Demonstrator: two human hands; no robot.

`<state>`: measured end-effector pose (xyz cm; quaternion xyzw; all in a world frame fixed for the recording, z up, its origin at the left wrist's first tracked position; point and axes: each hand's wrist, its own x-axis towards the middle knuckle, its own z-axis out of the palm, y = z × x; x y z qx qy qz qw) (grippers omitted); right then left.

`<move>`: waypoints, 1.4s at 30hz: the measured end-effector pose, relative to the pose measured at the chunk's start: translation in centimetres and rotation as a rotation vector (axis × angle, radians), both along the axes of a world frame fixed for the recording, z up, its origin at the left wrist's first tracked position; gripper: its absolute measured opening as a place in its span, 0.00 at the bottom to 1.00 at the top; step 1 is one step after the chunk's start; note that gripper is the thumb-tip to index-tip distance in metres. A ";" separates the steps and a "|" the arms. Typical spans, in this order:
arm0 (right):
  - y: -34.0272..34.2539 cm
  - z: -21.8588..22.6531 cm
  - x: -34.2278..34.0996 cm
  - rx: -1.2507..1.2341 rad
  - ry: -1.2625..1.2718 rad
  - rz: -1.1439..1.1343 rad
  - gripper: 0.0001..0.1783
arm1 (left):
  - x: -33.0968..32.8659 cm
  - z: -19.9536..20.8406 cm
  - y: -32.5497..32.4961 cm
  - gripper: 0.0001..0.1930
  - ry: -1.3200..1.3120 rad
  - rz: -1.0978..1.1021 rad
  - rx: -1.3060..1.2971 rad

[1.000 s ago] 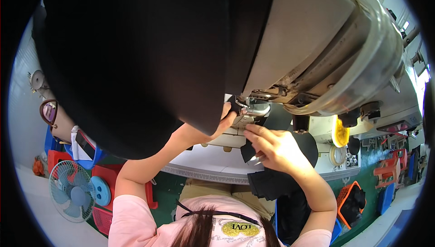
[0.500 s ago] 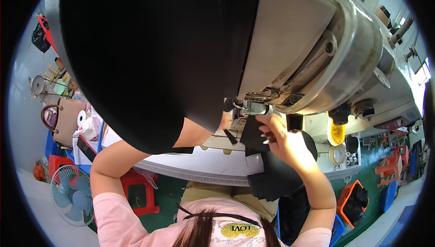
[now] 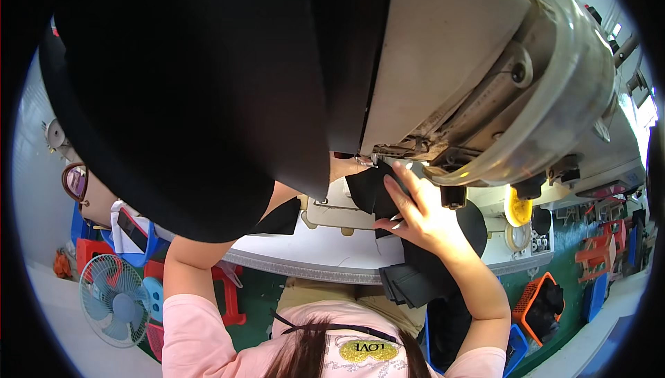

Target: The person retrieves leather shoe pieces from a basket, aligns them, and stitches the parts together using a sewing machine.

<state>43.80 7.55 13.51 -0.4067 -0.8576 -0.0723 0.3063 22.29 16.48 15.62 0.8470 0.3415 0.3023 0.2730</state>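
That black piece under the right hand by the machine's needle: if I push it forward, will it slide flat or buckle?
Probably buckle. The black fabric piece looks thin and limp, bending under the right hand, so it likely needs flat fingers to feed. It seems light, and the white table looks smooth, so it may slip easily.

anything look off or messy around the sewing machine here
Nothing looks damaged or spilled. A large black fabric panel fills the upper left and hides the left hand. The right hand presses a small black fabric piece flat under the grey sewing machine head. Dark cut pieces overhang the white table edge.
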 end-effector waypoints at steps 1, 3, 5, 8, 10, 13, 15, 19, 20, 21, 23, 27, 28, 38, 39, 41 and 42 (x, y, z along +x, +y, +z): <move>-0.1 -0.7 0.2 0.087 -0.039 -0.001 0.37 | 0.2 0.0 0.1 0.11 -0.008 -0.006 -0.009; 0.3 -1.6 0.6 0.247 -0.121 -0.018 0.35 | 0.6 -0.1 0.3 0.11 -0.021 -0.013 -0.024; -0.1 -0.8 0.1 0.238 -0.102 -0.011 0.31 | 0.5 -0.2 0.3 0.11 -0.026 0.001 -0.040; -0.2 0.1 -0.1 0.251 -0.089 -0.023 0.27 | 0.6 -0.3 0.4 0.11 -0.041 0.004 -0.056; -0.2 0.1 -0.1 0.272 -0.091 -0.036 0.26 | 0.6 -0.4 0.4 0.11 -0.049 0.007 -0.065; -0.1 0.0 -0.3 0.283 -0.059 -0.038 0.26 | 0.5 -0.3 0.4 0.11 -0.061 0.015 -0.082; -0.2 0.0 -0.4 0.276 -0.054 -0.051 0.26 | 0.5 -0.4 0.4 0.11 -0.069 0.020 -0.090; -0.2 -0.1 -0.5 0.279 -0.055 -0.058 0.25 | 0.3 -0.2 0.2 0.11 -0.084 0.033 -0.105; 0.1 -0.6 -0.5 0.316 -0.053 -0.062 0.28 | 0.2 -0.2 0.2 0.12 -0.087 0.041 -0.106; 0.2 -0.8 -0.5 0.353 -0.051 -0.065 0.32 | 0.1 -0.1 0.0 0.12 -0.089 0.046 -0.107; 0.3 -1.1 -0.2 0.339 -0.052 -0.082 0.32 | 0.6 -0.6 0.6 0.12 -0.100 0.028 -0.122; 0.2 -0.8 -0.5 0.312 -0.036 -0.082 0.33 | 0.1 -0.2 0.2 0.12 -0.108 0.055 -0.130; 0.2 -0.8 -0.5 0.312 -0.039 -0.080 0.33 | 0.1 -0.2 0.3 0.12 -0.115 0.057 -0.135; -0.8 -1.0 0.5 0.301 0.055 0.013 0.20 | 0.5 -1.8 -0.8 0.12 -0.166 0.171 0.001; -1.0 -0.9 0.7 0.265 0.032 0.024 0.20 | 0.5 -2.5 -1.2 0.12 -0.156 0.185 0.134; -1.1 -0.8 0.8 0.266 0.030 0.046 0.20 | -0.4 -4.3 -1.9 0.13 -0.138 0.124 0.612; -1.1 -0.8 0.7 0.262 0.024 0.065 0.20 | -0.2 -4.6 -1.9 0.13 -0.136 0.127 0.616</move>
